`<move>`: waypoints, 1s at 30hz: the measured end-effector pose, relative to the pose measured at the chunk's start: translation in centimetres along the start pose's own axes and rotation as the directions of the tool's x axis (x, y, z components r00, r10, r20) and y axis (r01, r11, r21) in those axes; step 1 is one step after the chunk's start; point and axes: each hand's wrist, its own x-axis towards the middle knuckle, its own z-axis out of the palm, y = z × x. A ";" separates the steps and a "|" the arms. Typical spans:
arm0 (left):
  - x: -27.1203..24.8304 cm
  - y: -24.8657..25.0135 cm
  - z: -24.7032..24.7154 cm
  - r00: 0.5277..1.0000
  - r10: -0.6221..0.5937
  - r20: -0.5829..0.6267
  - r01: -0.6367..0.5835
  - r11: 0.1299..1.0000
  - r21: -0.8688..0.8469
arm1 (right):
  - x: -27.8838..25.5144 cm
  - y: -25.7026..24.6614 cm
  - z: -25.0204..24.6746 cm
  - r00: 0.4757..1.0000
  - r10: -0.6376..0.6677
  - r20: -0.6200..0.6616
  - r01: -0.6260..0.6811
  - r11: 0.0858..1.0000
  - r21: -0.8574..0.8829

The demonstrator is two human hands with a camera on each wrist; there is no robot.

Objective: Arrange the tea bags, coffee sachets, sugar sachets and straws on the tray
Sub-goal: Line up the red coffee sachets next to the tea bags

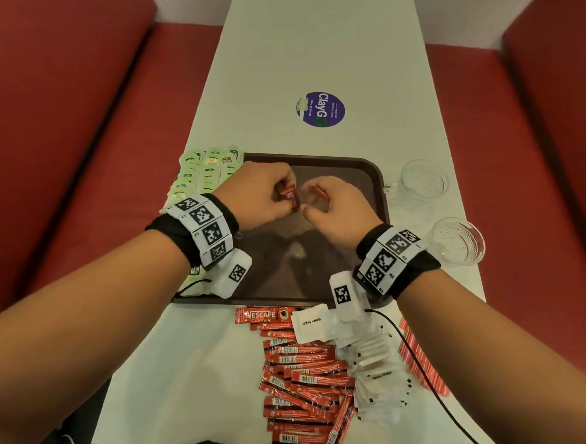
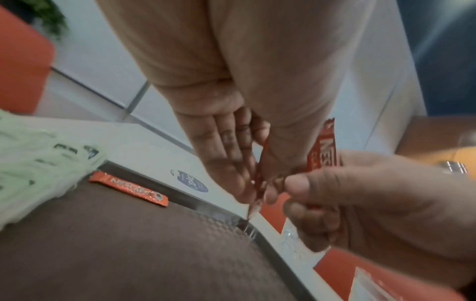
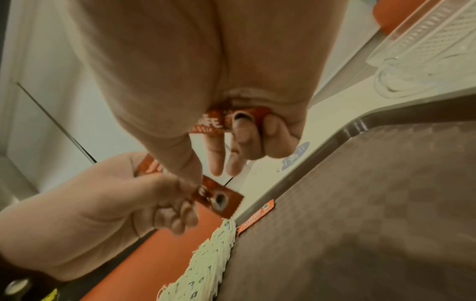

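Observation:
Both hands hover over the brown tray (image 1: 371,174). My left hand (image 1: 283,198) pinches a few red Nescafe coffee sachets (image 2: 260,175). Close beside it, my right hand (image 1: 312,200) grips another coffee sachet (image 3: 213,124) between thumb and fingers. One coffee sachet (image 2: 128,188) lies flat in the tray's far left corner. Green tea bags (image 1: 206,172) sit in rows along the tray's left side. On the table in front of the tray lie a heap of coffee sachets (image 1: 301,386), white sugar sachets (image 1: 376,371) and red-striped straws (image 1: 420,361).
Two clear glasses (image 1: 419,183) (image 1: 457,242) stand on the white table right of the tray. A round purple sticker (image 1: 320,109) is on the table beyond it. Red bench seats (image 1: 75,166) flank the narrow table on both sides.

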 end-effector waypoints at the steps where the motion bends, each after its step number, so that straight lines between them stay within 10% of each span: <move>1: 0.0 0.1 0.0 0.999 -0.005 -0.033 0.003 0.997 -0.078 | 0.0 0.1 0.0 1.000 0.000 0.019 0.001 1.000 -0.028; 8: 0.0 -1.1 -0.3 0.999 -0.036 -0.004 0.034 0.986 -0.164 | 0.3 0.8 -0.5 0.999 0.028 0.022 -0.027 0.999 -0.029; 19: 3.2 -6.3 1.0 0.920 -0.384 0.077 0.318 0.847 0.425 | -0.4 0.8 -0.6 0.984 0.176 0.008 -0.176 0.980 0.088; 30: 6.2 -5.5 1.9 0.907 -0.377 0.186 0.234 0.820 0.522 | -0.6 1.4 -0.5 0.985 0.173 0.020 -0.174 0.984 0.026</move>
